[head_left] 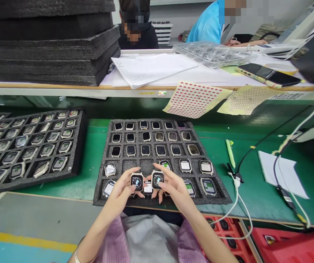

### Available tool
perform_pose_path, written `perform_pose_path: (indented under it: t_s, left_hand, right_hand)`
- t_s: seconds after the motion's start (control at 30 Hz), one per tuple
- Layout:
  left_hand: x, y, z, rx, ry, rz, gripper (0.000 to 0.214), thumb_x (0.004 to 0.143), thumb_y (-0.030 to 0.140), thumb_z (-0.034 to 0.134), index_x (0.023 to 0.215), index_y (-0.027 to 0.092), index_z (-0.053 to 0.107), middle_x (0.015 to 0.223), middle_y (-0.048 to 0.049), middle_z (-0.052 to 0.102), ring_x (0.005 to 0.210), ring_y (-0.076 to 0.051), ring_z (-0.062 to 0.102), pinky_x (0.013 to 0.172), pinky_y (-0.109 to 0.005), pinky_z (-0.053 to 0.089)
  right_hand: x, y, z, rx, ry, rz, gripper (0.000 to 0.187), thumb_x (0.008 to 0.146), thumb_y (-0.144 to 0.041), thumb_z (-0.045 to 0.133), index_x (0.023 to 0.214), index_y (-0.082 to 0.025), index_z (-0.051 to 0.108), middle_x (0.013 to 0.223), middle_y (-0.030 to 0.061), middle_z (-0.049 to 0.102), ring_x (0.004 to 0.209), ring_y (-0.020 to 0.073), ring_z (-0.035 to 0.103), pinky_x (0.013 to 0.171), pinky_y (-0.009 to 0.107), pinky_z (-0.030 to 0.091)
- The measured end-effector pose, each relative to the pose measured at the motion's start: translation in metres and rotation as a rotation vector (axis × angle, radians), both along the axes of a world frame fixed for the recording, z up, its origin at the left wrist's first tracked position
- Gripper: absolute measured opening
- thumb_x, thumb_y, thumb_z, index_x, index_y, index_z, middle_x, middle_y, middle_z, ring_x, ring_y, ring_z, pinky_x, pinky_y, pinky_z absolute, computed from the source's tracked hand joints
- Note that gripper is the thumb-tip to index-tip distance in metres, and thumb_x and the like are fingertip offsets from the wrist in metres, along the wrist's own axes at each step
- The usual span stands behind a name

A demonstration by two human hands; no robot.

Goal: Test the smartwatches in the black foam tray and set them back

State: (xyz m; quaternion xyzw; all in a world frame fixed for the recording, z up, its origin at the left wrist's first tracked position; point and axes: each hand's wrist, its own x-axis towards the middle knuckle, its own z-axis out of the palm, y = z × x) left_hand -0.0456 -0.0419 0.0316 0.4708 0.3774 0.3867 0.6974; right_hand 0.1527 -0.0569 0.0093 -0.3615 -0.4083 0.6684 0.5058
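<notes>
- Left hand [121,188] pinching 1 smartwatch [137,182] by its edges, screen left uncovered
- Right hand [174,186] gripping 1 more smartwatch [157,179] likewise, just beside
- Black foam tray [222,197] below, cells separating other smartwatches [145,149]

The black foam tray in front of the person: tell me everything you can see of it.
The black foam tray is a rough-textured, dark grey-black slab divided into a grid of square cells. It lies flat on the green workbench. Most cells hold one strapless watch body, face up, with dark screens in the far rows and lit or protective-filmed ones nearer. Two cells in the fourth row look empty. The left hand, holding a smartwatch, and right hand, holding another smartwatch, hide part of the near cells.
</notes>
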Motion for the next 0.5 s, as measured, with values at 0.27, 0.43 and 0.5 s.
perform_pose_path:
  t_s: [0.27,0.43,0.5]
  left_hand:
    - [0.0009,-0.0009,-0.0011,-0.017,-0.027,-0.009,0.04,0.085,0.025,0.05,0.124,0.019,0.048,0.11,-0.0105,0.062,0.097,-0.024,0.061,0.073,-0.033,0.056]
    - [0.0012,-0.0009,-0.001,0.002,-0.033,-0.018,0.037,0.086,0.026,0.052,0.122,0.02,0.049,0.107,-0.0098,0.063,0.096,-0.023,0.062,0.072,-0.032,0.056]
    - [0.0016,-0.0011,-0.0005,0.006,-0.035,-0.025,0.036,0.086,0.026,0.053,0.121,0.02,0.049,0.105,-0.0093,0.064,0.095,-0.023,0.062,0.071,-0.032,0.057]
  right_hand:
    - [-0.001,-0.0041,0.0024,0.039,0.005,0.003,0.051,0.085,-0.024,0.063,0.133,-0.022,0.047,0.107,0.0136,0.066,0.062,0.0201,0.069,0.041,0.024,0.053]
    - [-0.0024,-0.0052,0.004,0.02,-0.035,-0.026,0.048,0.086,-0.026,0.063,0.131,-0.02,0.048,0.102,0.0124,0.068,0.058,0.0196,0.069,0.04,0.023,0.052]
    - [-0.0039,-0.006,0.0049,0.023,-0.059,-0.04,0.046,0.086,-0.026,0.063,0.129,-0.02,0.05,0.099,0.0115,0.068,0.056,0.0183,0.068,0.038,0.022,0.05]
